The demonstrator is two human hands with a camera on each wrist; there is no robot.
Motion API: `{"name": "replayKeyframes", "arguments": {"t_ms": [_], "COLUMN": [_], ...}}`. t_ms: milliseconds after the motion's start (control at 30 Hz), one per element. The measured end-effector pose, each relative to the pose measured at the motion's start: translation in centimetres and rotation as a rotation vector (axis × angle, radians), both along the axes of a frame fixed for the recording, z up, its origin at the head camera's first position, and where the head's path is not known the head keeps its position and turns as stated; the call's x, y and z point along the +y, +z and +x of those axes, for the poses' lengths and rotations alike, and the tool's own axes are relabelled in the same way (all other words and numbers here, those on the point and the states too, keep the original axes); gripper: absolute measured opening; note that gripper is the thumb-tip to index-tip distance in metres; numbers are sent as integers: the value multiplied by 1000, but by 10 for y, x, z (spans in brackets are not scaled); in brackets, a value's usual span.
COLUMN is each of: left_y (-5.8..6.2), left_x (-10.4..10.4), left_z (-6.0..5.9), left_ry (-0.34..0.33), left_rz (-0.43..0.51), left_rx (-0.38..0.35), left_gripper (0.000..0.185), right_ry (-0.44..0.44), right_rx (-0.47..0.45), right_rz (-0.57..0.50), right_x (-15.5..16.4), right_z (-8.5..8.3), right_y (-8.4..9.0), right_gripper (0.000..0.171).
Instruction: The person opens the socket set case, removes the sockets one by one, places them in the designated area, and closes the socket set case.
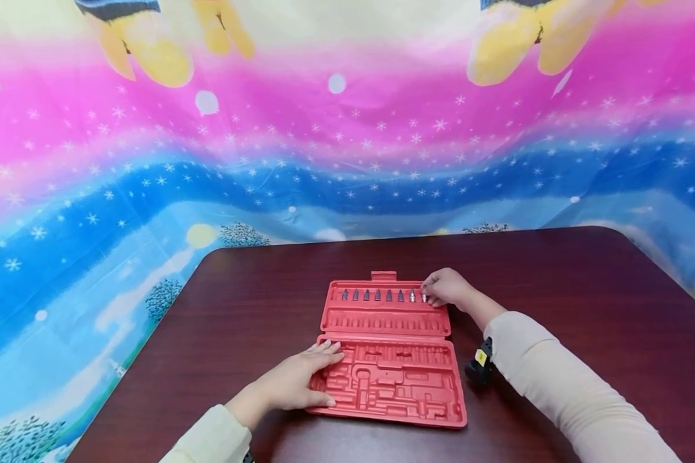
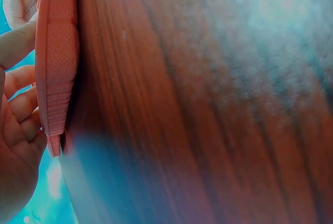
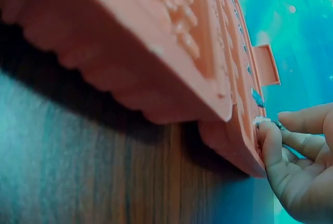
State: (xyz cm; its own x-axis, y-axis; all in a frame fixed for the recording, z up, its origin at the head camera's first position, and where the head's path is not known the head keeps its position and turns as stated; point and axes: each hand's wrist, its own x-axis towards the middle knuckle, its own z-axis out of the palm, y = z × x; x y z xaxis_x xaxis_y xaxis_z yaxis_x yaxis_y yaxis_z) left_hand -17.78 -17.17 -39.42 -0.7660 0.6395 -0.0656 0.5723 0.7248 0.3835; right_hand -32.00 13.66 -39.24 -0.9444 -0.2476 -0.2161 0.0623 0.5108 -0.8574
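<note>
A red plastic tool case (image 1: 460, 386) lies unfolded on the table, its moulded tray nearer me and its lid half farther off. Along the top of the far half stands a row of several small metal bits (image 1: 378, 295). At the right end of that row my right hand (image 1: 448, 287) pinches a silver bit (image 1: 424, 298) between fingertips and thumb. The right wrist view shows these fingers (image 3: 273, 143) close at the case rim, partly hiding the bit. My left hand (image 1: 292, 379) rests on the tray's left edge, fingers spread and extended over the moulded slots.
The dark brown wooden table (image 1: 255, 289) surrounds the case. A black wrist camera (image 1: 479, 368) with a yellow mark hangs under my right sleeve, beside the case. A colourful printed cloth (image 1: 347, 161) hangs behind the table and along its left side.
</note>
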Motion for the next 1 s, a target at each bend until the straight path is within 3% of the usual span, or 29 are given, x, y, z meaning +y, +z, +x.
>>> {"name": "replayKeyframes", "arguments": {"t_ms": [267, 400, 1000], "left_y": [-3, -5, -6], "left_x": [-3, -5, -5], "left_z": [2, 2, 0], "left_ry": [-16, -32, -4], "left_rz": [12, 7, -16], "left_rx": [-19, 5, 28], "left_gripper": [69, 68, 69], "right_ry": [56, 75, 29], "right_rx": [43, 77, 88], "right_rz": [-15, -14, -80], "right_x": [5, 6, 7], "right_z": [5, 7, 7], "right_y": [-2, -4, -9], "right_gripper": [17, 17, 16]}}
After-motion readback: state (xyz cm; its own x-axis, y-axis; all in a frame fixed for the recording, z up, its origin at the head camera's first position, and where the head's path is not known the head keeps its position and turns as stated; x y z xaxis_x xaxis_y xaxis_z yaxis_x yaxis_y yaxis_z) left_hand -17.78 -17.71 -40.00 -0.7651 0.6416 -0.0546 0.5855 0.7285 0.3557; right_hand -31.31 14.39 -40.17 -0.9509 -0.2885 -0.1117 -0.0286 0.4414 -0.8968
